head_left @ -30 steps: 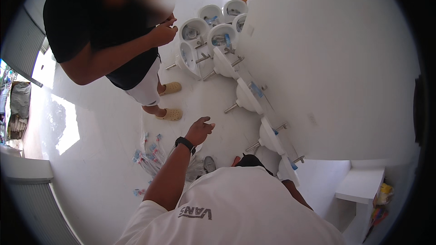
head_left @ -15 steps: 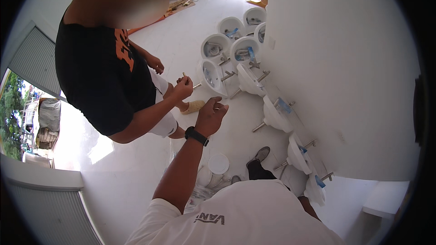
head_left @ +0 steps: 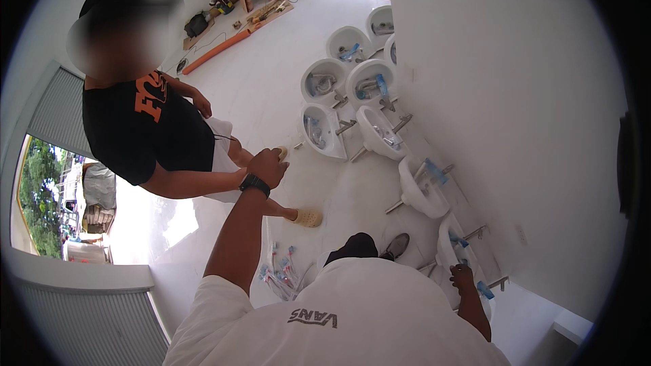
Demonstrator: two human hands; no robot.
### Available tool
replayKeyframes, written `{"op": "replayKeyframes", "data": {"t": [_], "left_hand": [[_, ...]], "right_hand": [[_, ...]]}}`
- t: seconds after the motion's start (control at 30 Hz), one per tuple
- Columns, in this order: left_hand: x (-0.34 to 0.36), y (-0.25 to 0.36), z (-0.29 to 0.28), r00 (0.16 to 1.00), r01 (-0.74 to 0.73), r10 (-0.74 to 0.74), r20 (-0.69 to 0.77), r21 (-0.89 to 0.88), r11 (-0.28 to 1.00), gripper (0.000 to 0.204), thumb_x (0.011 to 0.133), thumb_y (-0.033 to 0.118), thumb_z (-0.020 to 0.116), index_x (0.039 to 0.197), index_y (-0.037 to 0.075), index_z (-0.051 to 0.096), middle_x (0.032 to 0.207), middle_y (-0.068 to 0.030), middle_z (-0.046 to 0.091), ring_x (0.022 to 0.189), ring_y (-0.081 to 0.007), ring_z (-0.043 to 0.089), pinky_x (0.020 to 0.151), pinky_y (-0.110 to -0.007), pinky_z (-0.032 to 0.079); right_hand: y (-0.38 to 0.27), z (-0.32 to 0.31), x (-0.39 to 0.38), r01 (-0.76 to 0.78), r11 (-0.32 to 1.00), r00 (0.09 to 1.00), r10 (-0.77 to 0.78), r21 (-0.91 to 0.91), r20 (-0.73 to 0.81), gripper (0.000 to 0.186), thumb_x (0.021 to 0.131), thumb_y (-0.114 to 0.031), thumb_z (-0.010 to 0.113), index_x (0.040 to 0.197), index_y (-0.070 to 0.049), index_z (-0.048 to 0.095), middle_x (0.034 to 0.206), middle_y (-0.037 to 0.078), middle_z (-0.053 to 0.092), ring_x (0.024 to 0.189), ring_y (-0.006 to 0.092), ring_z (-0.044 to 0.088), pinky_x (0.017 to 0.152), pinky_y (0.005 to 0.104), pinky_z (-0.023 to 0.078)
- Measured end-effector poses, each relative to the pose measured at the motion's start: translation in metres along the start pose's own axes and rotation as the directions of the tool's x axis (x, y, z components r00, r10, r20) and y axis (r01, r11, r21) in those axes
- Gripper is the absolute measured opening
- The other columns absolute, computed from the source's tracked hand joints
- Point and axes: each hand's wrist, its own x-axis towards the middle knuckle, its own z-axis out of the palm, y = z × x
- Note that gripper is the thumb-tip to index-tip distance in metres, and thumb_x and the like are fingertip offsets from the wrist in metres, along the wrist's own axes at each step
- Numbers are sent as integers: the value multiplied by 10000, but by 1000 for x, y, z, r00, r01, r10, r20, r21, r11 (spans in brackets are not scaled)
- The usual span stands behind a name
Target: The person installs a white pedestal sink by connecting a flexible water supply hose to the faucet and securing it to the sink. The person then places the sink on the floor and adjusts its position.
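My left hand (head_left: 270, 167), with a black watch at its wrist, reaches out to the left and overlaps the hand of another person (head_left: 156, 142) in a black shirt. Its fingers are curled closed, and whatever is between them is hidden. Lower on the right, my right hand (head_left: 462, 278) hangs in front of a white washbasin (head_left: 453, 234) that stands tilted by the wall. Those fingers are curled too; I cannot make out anything in them. Nearest ahead of my left hand is another white washbasin (head_left: 331, 137) with plastic-wrapped parts in its bowl.
Several more washbasins (head_left: 424, 190) line the wall (head_left: 508, 95) at the right, with metal fittings sticking out. Hoses in plastic (head_left: 281, 278) lie on the floor near my feet. An orange pipe (head_left: 217, 52) and tools (head_left: 271, 12) lie at the back.
My left hand has moved left and down onto the other person's hand, and its fingers have curled in. My right hand has come into view. The other person stands farther left in the picture.
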Motion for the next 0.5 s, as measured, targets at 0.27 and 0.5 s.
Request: {"op": "replayKeyframes", "data": {"t": [0.27, 0.5], "left_hand": [[60, 9, -27, 982, -185, 163, 101, 281, 942, 284, 942, 314, 693, 1042, 61, 775, 977, -132, 747, 934, -278, 733, 823, -408, 598], [113, 110, 42, 906, 55, 339, 255, -863, 502, 330, 961, 271, 748, 1092, -31, 753, 741, -15, 657, 681, -114, 629, 654, -270, 498]], "right_hand": [[-23, 16, -9, 87, 996, 986, -88, -14, -143, 545, 895, -272, 764, 1268, 100, 622, 1131, 242, 710, 828, 289, 731, 709, 377, 577], [-207, 80, -59, 396, 906, 908, -411, -152, -86, 485, 919, -288, 736, 1267, 39, 653, 1165, 202, 719, 1048, 282, 715, 925, 381, 546]]}}
